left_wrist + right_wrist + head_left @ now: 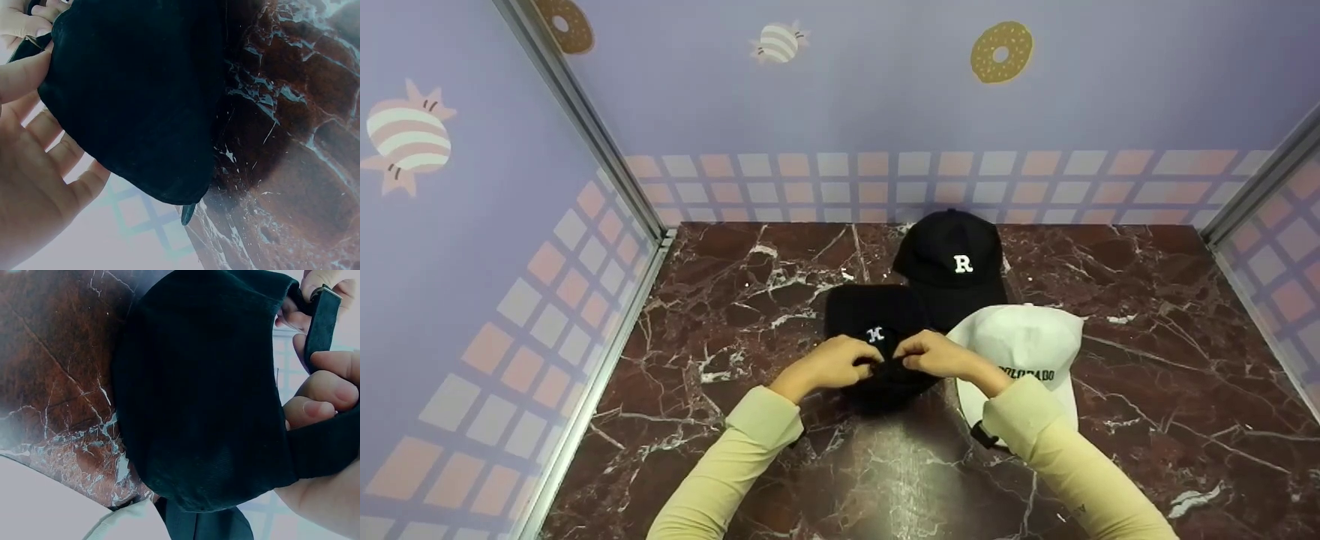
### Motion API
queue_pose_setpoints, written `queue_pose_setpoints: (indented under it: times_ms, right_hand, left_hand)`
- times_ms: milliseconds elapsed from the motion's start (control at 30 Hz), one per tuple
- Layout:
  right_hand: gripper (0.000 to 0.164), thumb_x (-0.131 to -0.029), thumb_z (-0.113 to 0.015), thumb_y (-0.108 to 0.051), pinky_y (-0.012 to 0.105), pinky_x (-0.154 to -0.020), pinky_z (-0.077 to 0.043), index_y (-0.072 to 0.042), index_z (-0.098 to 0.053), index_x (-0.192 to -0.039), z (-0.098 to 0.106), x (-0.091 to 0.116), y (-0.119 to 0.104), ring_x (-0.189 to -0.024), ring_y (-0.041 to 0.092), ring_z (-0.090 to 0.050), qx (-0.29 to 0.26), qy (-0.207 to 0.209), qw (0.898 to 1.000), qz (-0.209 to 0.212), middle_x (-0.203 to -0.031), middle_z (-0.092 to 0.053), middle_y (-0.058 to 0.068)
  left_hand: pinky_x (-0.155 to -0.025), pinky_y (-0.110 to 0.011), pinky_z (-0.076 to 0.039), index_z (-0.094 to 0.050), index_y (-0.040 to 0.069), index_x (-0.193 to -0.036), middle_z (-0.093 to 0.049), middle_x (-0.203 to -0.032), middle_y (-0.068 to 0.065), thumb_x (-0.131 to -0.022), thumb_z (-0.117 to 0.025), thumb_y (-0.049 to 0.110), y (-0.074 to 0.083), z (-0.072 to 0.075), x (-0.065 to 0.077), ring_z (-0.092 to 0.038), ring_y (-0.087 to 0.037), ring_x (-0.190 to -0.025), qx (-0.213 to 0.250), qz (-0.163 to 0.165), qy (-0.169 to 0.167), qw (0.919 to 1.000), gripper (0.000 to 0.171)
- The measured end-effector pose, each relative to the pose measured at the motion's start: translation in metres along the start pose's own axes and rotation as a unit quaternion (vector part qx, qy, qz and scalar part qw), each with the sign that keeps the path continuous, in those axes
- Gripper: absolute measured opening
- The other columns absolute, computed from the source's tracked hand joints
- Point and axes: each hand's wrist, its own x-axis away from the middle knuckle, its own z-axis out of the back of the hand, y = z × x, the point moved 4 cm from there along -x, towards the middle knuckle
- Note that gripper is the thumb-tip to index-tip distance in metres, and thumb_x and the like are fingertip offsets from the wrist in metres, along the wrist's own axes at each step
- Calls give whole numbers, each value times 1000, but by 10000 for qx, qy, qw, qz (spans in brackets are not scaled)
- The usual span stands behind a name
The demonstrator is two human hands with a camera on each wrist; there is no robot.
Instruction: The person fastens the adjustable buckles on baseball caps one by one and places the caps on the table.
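Observation:
A black baseball cap with a small white letter lies in front of the person, between both hands. My left hand pinches its back edge near the strap, with the thumb on the outside and the other fingers behind in the left wrist view. On the other side, my right hand holds the adjustable strap, fingers curled through the cap's back opening. A metal buckle shows near the left fingers in the right wrist view. The cap's crown faces that camera, with its inside hidden.
A black cap marked R stands behind, close against the held cap. To the right sits a white cap lettered COLORADO, partly behind the right forearm. All rest on a dark red marbled tabletop, with patterned purple walls around it.

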Motion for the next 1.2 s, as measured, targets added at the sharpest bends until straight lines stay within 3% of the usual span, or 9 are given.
queue_pose_setpoints:
  times_ms: [267,433,633,767,900,1033,1200]
  right_hand:
    - [19,-75,-52,-1,20,-66,-41,-3,-67,-86,0,3,-4,-71,9,-50,475,70,9985,261,-81,-66,9]
    - [16,-80,-56,-10,23,-69,-43,-4,-67,-90,-2,6,-7,-74,9,-52,585,152,9977,316,-83,-66,6]
    - [15,-82,-59,-16,29,-73,-47,-6,-66,-91,-4,6,-11,-82,16,-61,735,533,9938,647,-88,-68,5]
    - [15,-82,-59,-13,32,-76,-48,-5,-66,-92,-6,6,-11,-85,20,-62,776,634,9921,761,-90,-68,6]
    - [14,-82,-59,-11,25,-65,-48,-4,-66,-91,-9,6,-11,-68,10,-60,496,422,9954,696,-82,-67,7]
    - [14,-82,-59,-9,17,-51,-42,-3,-66,-92,-12,6,-11,-51,-1,-46,21,124,9985,526,-70,-63,12]
    - [20,-85,-56,-13,17,-47,-40,0,-65,-97,-10,7,-11,-51,8,-50,-331,8,9987,386,-64,-59,17]
  left_hand:
    - [-81,-35,-46,-66,8,-97,-66,-98,-5,-77,-52,13,-3,-1,-1,-60,-21,-90,358,152,-49,9992,25]
    - [-80,-33,-47,-66,6,-98,-66,-97,-7,-76,-51,14,-5,-4,-2,-60,-21,-91,442,145,-28,9989,28]
    - [-63,-22,-43,-68,7,-84,-64,-75,-3,-74,-51,14,-2,-4,-5,-52,-10,-66,489,-57,13,9988,21]
    - [-58,-17,-37,-69,8,-81,-62,-70,-1,-75,-51,13,-1,-3,-6,-45,-6,-61,609,-77,-36,9981,20]
    - [-63,-18,-42,-71,9,-86,-67,-77,-2,-75,-51,12,-3,-6,-6,-50,-6,-67,765,2,-18,9971,23]
    - [-68,-22,-46,-70,8,-89,-68,-83,-3,-75,-51,12,-3,-9,-7,-54,-8,-72,806,111,2,9967,24]
    - [-74,-26,-47,-68,7,-96,-67,-92,-4,-76,-50,11,-6,-9,-6,-57,-12,-80,1006,221,71,9947,27]
